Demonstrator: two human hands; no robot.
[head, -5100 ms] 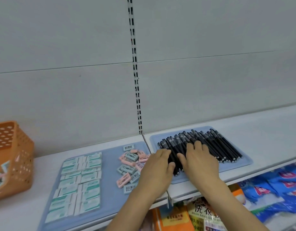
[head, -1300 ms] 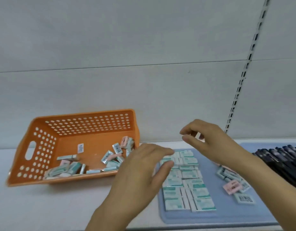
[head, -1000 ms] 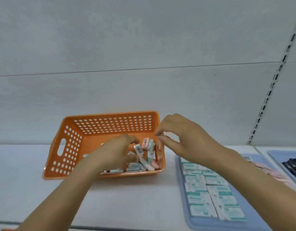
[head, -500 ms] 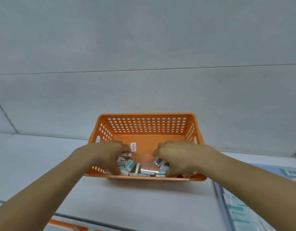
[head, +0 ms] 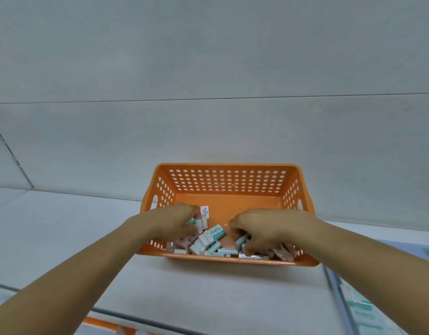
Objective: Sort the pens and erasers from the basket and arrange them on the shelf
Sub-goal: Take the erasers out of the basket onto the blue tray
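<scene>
A pale grey panelled wall (head: 208,68) backs a white shelf (head: 208,291), and an orange perforated basket (head: 226,182) sits on the shelf close to that wall, its long axis running left to right and its open top tilted a little toward the viewer. At the far right edge, a blue mat (head: 339,293) lies on the shelf carrying rows of teal-and-white erasers (head: 360,308), only partly in view. Below the shelf's front lip, an orange package (head: 104,323) shows at the bottom left.

Both hands reach over the basket's near rim, and the forearms cover part of that rim. The left hand (head: 177,222) has its fingers curled, pinching a teal-and-white eraser (head: 193,221) at the fingertips, just beside a white price sticker (head: 205,212) on the basket floor. The right hand (head: 259,229) is curled downward into the loose erasers (head: 208,240); its fingertips are buried among them, and I cannot tell whether it actually grips one.

The loose erasers, teal-and-white and pink, are heaped against the basket's near wall, lying at mixed angles with no common direction.
</scene>
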